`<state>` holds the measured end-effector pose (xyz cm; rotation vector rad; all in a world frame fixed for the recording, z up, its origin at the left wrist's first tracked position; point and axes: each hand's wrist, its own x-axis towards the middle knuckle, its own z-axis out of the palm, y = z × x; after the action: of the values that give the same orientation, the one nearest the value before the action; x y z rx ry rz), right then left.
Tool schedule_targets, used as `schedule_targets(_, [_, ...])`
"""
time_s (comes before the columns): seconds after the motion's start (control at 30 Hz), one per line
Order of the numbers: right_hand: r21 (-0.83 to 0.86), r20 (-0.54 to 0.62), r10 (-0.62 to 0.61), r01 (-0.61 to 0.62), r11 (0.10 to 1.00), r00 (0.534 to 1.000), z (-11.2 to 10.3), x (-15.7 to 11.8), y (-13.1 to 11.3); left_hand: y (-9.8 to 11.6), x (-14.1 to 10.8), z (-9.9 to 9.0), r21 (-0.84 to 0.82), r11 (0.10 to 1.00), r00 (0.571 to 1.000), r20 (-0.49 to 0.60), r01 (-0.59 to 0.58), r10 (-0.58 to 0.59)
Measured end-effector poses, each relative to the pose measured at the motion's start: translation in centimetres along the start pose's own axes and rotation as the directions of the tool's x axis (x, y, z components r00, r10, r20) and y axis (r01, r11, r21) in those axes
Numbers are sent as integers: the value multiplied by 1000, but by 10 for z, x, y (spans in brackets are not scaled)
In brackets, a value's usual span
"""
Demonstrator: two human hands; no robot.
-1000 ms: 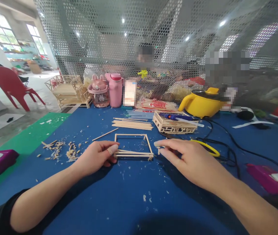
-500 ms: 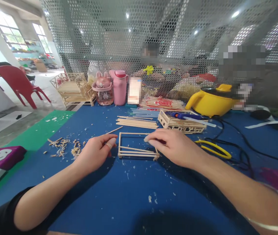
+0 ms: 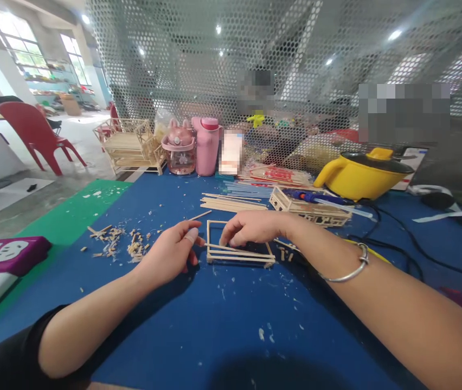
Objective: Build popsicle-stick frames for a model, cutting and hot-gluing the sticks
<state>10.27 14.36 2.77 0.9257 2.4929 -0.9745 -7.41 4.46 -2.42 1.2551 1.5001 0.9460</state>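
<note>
A small rectangular frame of thin wooden sticks [image 3: 209, 238] lies on the blue table in front of me. Several sticks [image 3: 241, 254] run across its near side, one slanting slightly. My left hand [image 3: 176, 244] is at the frame's left corner, fingers curled, its thumb and index finger closed near the left end of the slanting stick. Over the frame's inside reaches my right hand [image 3: 251, 227], palm down, with its fingertips pinched together close to that stick. What the right fingertips hold, if anything, is too small to make out.
Behind the frame are loose sticks [image 3: 233, 202], a wooden tray-like piece [image 3: 310, 208] with a blue glue gun [image 3: 308, 196] on it, and a yellow pot [image 3: 365, 176]. Stick scraps [image 3: 137, 244] lie left. Pink bottles [image 3: 206, 149] stand by the mesh; black cables [image 3: 402, 238] run right.
My right hand has moved left, from the frame's right side to its middle. The slanting stick now reaches toward my left fingertips. The whole view has shifted slightly.
</note>
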Motion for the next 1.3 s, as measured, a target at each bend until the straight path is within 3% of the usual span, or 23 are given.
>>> schedule_targets(0.13, [-25,-73,-2,0,1000,997,6,4,-4,-1,0,2,-23,1000,1000,13,14,-14])
schedule_targets(0.23, [-33,-209,-43,37,999,977,2,-2,-7,-2,1,1,-37,999,1000,16,16,-15])
schedule_targets(0.37, [-15,-497,-81,85,996,864,3,-43,-11,-5,0,-2,34,999,1000,-6,-26,27])
schedule_targets(0.43, [-74,-449,-38,5,997,893,17,-70,-12,-6,-2,-3,194,968,981,-79,-159,177])
schedule_targets(0.47, [-94,-371,-21,-15,995,929,27,-81,-13,-5,-3,-4,300,921,952,-102,-247,288])
schedule_targets(0.53, [-149,-319,9,-60,987,948,49,-96,-11,-5,-6,-3,495,760,854,-64,-422,516])
schedule_targets(0.6, [-187,-353,14,-85,979,936,65,-102,-6,-5,-8,0,602,567,746,72,-562,662])
schedule_targets(0.67, [-131,-409,2,-61,990,912,70,-104,4,-6,-8,5,631,408,653,213,-660,727])
schedule_targets(0.73, [-15,-539,41,-59,998,841,68,-105,17,-7,-9,9,635,325,609,295,-701,737])
schedule_targets(0.8, [88,-689,118,-79,993,715,64,-106,29,-7,-10,11,649,361,641,260,-670,722])
schedule_targets(0.87, [114,-758,127,-63,992,640,66,-104,38,-6,-13,8,658,488,732,144,-574,666])
schedule_targets(0.93, [57,-757,60,-26,998,651,72,-98,42,-4,-16,3,647,597,813,63,-475,579])
schedule_targets(1.0, [-22,-745,-11,-9,1000,667,79,-92,43,-2,-18,-3,644,629,854,73,-435,516])
schedule_targets(1.13, [-103,-743,-102,37,994,662,86,-83,44,-6,-16,-7,619,641,873,165,-454,459])
schedule_targets(1.3, [-106,-747,-116,56,993,654,87,-80,45,-12,-11,-3,544,686,862,155,-483,483])
